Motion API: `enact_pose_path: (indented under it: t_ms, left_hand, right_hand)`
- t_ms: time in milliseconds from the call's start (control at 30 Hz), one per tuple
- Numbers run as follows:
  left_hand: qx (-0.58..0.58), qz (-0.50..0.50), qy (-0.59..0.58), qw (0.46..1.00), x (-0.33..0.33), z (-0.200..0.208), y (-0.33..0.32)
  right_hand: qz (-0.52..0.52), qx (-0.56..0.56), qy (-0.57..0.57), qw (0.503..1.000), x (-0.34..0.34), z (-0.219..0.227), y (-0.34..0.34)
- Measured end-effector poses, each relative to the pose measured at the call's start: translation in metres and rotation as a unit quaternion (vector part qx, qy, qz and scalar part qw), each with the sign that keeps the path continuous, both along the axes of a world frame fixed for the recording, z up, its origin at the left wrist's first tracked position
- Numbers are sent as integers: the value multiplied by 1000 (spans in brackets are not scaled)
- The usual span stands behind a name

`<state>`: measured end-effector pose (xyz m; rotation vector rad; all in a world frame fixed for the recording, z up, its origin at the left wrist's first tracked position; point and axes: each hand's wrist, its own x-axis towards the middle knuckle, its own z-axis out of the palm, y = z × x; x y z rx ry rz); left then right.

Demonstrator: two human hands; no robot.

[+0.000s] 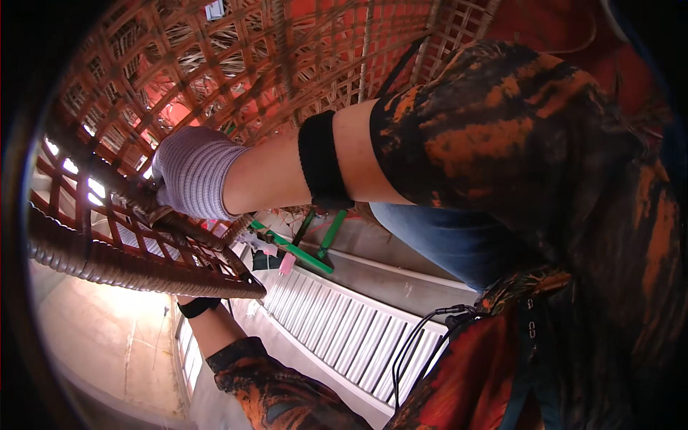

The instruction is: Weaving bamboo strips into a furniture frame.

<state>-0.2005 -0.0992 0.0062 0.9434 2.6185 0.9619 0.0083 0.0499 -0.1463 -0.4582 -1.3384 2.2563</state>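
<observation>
A brown open-weave wicker piece (129, 264), with a thick wrapped rim, stretches across the left and top of the head view. My right hand (197, 172), in a pale striped knit glove, closes its fingers on a strand of the lattice near a wrapped bar. Most of those fingertips are hidden behind the glove. Behind the lower lattice, my left hand (147, 242) wears a similar glove and shows only in parts through the gaps. Its fingers are hidden. Black bands circle both forearms.
Loose dry strands (222, 61) and red surfaces appear through the upper weave. A green metal frame (332, 235) and a pink object (287, 264) lie below my right forearm. Beyond stands a white slatted panel (344, 322). Black cables (408, 351) hang by my clothing.
</observation>
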Motion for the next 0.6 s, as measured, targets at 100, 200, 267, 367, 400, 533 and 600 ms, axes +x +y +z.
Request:
enact_pose_path:
  t_ms: [100, 200, 267, 367, 400, 533, 600]
  left_hand:
    - [-2, 0, 0, 1000, 6, 0, 4]
    - [-4, 3, 4, 1000, 7, 5, 2]
    - [-4, 3, 6, 1000, 8, 7, 3]
    - [-6, 5, 7, 1000, 11, 9, 3]
    - [-6, 6, 7, 1000, 12, 9, 4]
    - [-6, 6, 9, 1000, 12, 10, 5]
    - [-8, 1, 11, 1000, 13, 11, 7]
  right_hand:
    - [-26, -4, 7, 1000, -21, -6, -6]
    - [-27, 17, 1, 999, -20, -3, -6]
    - [-13, 31, -11, 999, -16, -2, -7]
    - [7, 92, -41, 995, -16, -2, -9]
    - [10, 95, -27, 995, -15, -6, -12]
    - [-3, 39, 20, 999, -15, -9, -12]
    - [-9, 2, 28, 1000, -19, -11, -10]
